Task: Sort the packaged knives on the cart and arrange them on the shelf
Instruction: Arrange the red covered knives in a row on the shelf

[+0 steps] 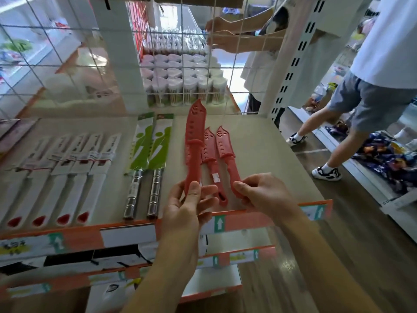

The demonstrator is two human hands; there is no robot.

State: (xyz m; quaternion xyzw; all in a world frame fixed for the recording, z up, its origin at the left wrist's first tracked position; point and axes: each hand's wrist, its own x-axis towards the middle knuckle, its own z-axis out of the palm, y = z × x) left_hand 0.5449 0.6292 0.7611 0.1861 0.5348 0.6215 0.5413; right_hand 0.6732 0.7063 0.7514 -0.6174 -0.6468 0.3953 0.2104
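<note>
Three red sheathed knives are at the shelf's [259, 154] front right. My left hand [189, 204] grips the handle of the large red knife [194, 136], lifted slightly, tip pointing away. My right hand [264, 193] pinches the handle end of the right small red knife [226, 152]. Between them the middle small red knife [211, 159] lies flat on the shelf, with a white label on its handle. Two green-packaged knives with steel handles [150, 163] lie to the left. Further left is a row of several white-handled packaged knives [67, 175].
A wire grid [140, 64] rises behind the shelf, with capped white containers [182, 80] beyond it. Orange price rails [248, 220] edge this shelf and those below. Two other people [370, 86] stand in the aisle at right, near goods on a low shelf [383, 154].
</note>
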